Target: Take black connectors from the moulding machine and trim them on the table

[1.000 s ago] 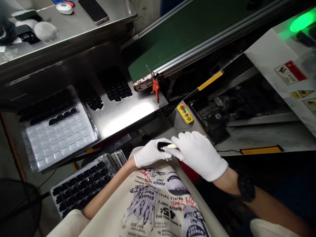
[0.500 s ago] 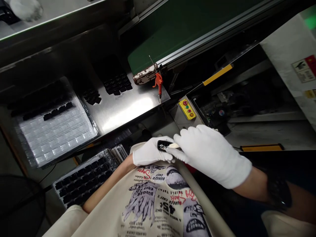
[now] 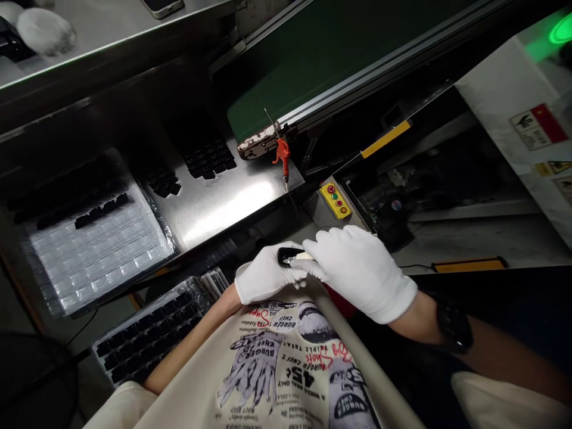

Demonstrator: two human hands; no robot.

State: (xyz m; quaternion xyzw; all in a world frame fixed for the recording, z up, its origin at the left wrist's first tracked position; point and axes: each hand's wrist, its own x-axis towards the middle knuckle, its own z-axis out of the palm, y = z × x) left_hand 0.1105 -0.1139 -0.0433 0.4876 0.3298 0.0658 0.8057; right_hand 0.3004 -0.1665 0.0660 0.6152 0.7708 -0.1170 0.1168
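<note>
Gloved in white, my left hand [image 3: 266, 277] is closed around a small glossy black plastic part [image 3: 284, 257] with rounded ends, held in front of my apron. My right hand [image 3: 361, 268], gloved too, grips a slim pale-handled blade [image 3: 304, 256] whose shiny tip meets the black part's edge. Most of the handle is hidden in my right fist. The fingertips of both hands are close together, right beside the part.
A clear tray [image 3: 105, 247] partly filled with black parts lies on the metal table [image 3: 223, 208]. More black pieces [image 3: 210, 159] sit there, with an orange air gun [image 3: 283, 156] by the green conveyor [image 3: 268, 95]. Below stands another filled tray [image 3: 147, 333]. A yellow button box [image 3: 335, 200] is ahead.
My right hand has shifted left and slightly up with the blade, and the black part has tilted a little in my left hand. The whole view has also shifted slightly.
</note>
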